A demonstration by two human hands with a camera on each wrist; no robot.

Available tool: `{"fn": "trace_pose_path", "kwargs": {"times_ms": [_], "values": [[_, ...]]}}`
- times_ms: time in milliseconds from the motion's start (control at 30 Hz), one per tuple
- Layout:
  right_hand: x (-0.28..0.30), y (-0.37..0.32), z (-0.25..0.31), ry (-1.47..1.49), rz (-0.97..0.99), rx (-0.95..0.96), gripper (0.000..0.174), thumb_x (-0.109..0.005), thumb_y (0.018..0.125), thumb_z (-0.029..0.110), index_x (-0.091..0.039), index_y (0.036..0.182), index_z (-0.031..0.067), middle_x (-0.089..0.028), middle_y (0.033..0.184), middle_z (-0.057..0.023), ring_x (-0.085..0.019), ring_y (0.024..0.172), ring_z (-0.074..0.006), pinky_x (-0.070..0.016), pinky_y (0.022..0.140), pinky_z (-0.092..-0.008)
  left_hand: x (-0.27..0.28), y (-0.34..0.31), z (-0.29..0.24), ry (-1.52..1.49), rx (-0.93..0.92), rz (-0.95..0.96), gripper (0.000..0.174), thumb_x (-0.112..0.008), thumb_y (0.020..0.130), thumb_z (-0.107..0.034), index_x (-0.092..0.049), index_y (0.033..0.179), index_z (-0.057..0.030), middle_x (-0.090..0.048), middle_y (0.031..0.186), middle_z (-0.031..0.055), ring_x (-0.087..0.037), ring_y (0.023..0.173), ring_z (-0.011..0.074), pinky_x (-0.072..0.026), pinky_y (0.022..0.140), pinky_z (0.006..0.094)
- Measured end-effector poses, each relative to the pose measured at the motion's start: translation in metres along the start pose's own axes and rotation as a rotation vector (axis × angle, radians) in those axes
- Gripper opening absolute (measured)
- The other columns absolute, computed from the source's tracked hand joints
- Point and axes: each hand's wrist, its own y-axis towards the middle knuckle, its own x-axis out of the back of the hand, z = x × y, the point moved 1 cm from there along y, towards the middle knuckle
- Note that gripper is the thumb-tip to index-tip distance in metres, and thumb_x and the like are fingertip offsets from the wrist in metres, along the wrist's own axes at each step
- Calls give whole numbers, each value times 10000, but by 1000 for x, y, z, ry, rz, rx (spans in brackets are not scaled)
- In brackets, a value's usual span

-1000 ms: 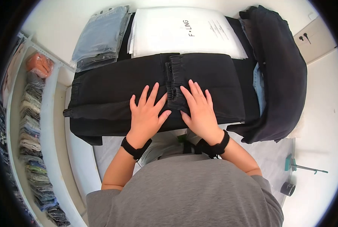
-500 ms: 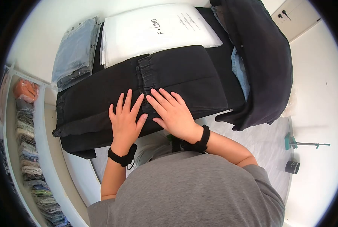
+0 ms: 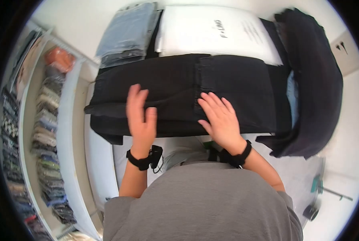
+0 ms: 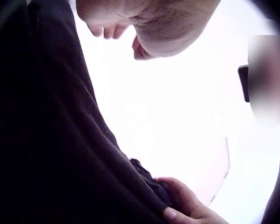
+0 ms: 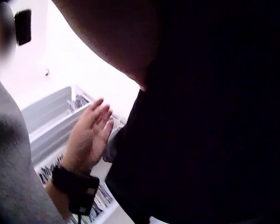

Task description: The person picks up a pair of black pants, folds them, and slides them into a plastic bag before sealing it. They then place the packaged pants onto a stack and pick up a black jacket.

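Note:
Folded black trousers (image 3: 243, 76) with a gathered elastic waistband (image 3: 206, 74) lie flat across the middle of the table, on more black cloth (image 3: 147, 72). My right hand (image 3: 221, 120) rests on the front part of the trousers just right of the waistband, fingers straight and slightly spread. To the left, my left hand (image 3: 142, 120) is turned on edge above the black cloth, blurred, its fingers extended and holding nothing. The left wrist view has it (image 4: 163, 28) raised over the dark fabric, with the right hand (image 4: 186, 203) at the fabric's edge.
Behind the trousers lie a stack of white printed bags (image 3: 199, 32) and bagged blue jeans (image 3: 127, 30). A pile of black garments (image 3: 316, 88) hangs over the table's right end, light blue denim (image 3: 292, 98) beneath. Shelves (image 3: 69, 132) of bagged clothes stand at left.
My left hand has lifted off the cloth and turned on edge, moving away from the waistband. The right hand stays on the trousers. The head view has swung left, then back.

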Motion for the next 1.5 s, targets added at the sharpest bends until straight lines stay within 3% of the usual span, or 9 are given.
{"fn": "trace_pose_path", "kwargs": {"times_ms": [100, 233, 333, 567, 700, 967, 1033, 1367, 1500], "values": [[-3, 0, 2, 1, -14, 14, 575, -693, 764, 193, -499, 1298, 105, -470, 1376, -45, -426, 1283, -219, -318, 1045, -426, 45, -28, 33, 42, 436, -556, 440, -453, 937, -51, -351, 1361, 12, -365, 1396, 167, -408, 1264, 272, -326, 1053, 380], [-5, 1, 3, -47, -8, -7, 587, -710, 748, 188, -506, 1293, 112, -472, 1372, -35, -431, 1276, -216, -327, 1039, -435, 83, -52, 88, -559, 812, -765, 466, -515, 970, -189, -353, 1328, 61, -455, 1273, 178, -476, 1183, 243, -379, 1017, 357], [-4, 1, 5, -58, -14, -10, 590, -718, 738, 180, -511, 1286, 113, -474, 1370, -32, -435, 1273, -213, -339, 1029, -443, 87, -37, 110, -915, 999, -582, 464, -576, 947, -260, -437, 1246, 67, -534, 1149, 152, -532, 1093, 228, -423, 968, 337], [-4, 1, 5, -54, -26, -24, 597, -718, 736, 181, -506, 1289, 116, -468, 1373, -29, -433, 1268, -210, -336, 1029, -438, 86, 23, 117, -198, 1165, -177, 539, -773, 734, -458, -634, 976, 3, -657, 844, 79, -603, 544, 147, -504, 484, 229], [-6, 0, 4, -90, -21, -21, 573, -695, 765, 207, -498, 1295, 117, -460, 1381, -29, -422, 1275, -210, -333, 1028, -440, 87, 32, 119, -104, 1236, -110, 554, -773, 720, -463, -639, 972, 13, -660, 833, 80, -626, 610, 152, -510, 533, 235], [-7, -4, -1, -36, -53, 7, 535, -673, 787, 211, -497, 1282, 108, -463, 1370, -49, -420, 1270, -223, -321, 1028, -443, 62, 43, 123, -389, 982, -665, 342, -745, 762, -180, -596, 987, 30, -646, 888, 100, -634, 759, 169, -515, 619, 278], [-6, -5, -1, -34, -69, -7, 528, -671, 790, 212, -499, 1278, 108, -462, 1370, -51, -417, 1271, -223, -320, 1029, -441, 59, 74, 41, -401, 643, -809, 388, -716, 794, -38, -491, 1089, 76, -606, 1022, 160, -627, 832, 219, -552, 733, 334], [-5, -9, -5, 5, -47, 1, 535, -658, 793, 223, -488, 1283, 96, -490, 1330, -66, -402, 1280, -231, -305, 1051, -433, -47, 105, -177, 111, -194, 4, 539, -809, 671, -216, -489, 1058, -22, -513, 976, 149, -550, 858, 321, -461, 747, 393], [-9, -11, -8, 1058, -322, -388, 338, -656, 771, 196, -624, 1086, 80, -568, 1224, -100, -520, 1147, -256, -391, 975, -407, -83, 72, -161, -177, -362, 672, 596, -746, 718, -170, -485, 1233, -26, -498, 1241, 181, -489, 1155, 356, -406, 974, 401]]}}
